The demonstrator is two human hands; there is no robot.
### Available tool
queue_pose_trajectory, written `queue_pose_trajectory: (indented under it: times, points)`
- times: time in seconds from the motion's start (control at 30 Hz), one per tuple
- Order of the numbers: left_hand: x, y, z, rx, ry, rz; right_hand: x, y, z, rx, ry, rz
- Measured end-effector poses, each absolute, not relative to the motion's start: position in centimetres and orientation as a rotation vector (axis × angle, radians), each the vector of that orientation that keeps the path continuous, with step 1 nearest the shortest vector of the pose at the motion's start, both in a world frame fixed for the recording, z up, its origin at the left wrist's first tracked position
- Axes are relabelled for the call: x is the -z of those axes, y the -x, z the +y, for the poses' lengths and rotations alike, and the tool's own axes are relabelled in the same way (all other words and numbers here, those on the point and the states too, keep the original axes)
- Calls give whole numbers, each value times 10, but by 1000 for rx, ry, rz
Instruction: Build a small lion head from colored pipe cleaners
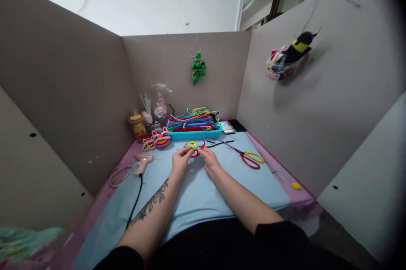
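Blue cloth [209, 194] covers most of the work surface. Turquoise tray [195, 136] at its far side, heaped with coloured fuzzy stems [190, 122]. Scissors [250, 160] lie to the right, yellow and red handles; pink glue gun [144, 163] to the left. Left hand [180, 161]: fingertips pinched on the near edge of the round piece. Right hand [209, 161]: thumb and fingers closed on its red strand. Round piece [191, 145], green with yellow-red centre, held above the cloth, in front of the tray
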State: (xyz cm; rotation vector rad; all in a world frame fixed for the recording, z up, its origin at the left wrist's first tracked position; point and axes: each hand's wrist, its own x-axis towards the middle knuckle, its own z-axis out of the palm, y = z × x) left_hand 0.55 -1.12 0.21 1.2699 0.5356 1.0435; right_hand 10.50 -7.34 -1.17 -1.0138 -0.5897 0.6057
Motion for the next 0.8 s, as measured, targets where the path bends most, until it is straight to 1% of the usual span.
queue_pose_trajectory:
  times: [0.2, 0.37, 0.57, 0.8]
  points:
    - [4, -8, -9, -992, -1190, 461, 9, -103, -73, -704, 884, -561]
    - [-3, -5, -12, -914, -1129, 373, 11, -107, -71, -625, 874, -590]
    - [-4, -2, -12, -980, -1377, 389, 15, -113, -70, -603, 940, -583]
    - [6, -7, -8, -1106, -1583, 477, 15, -108, -70, -671, 911, -574]
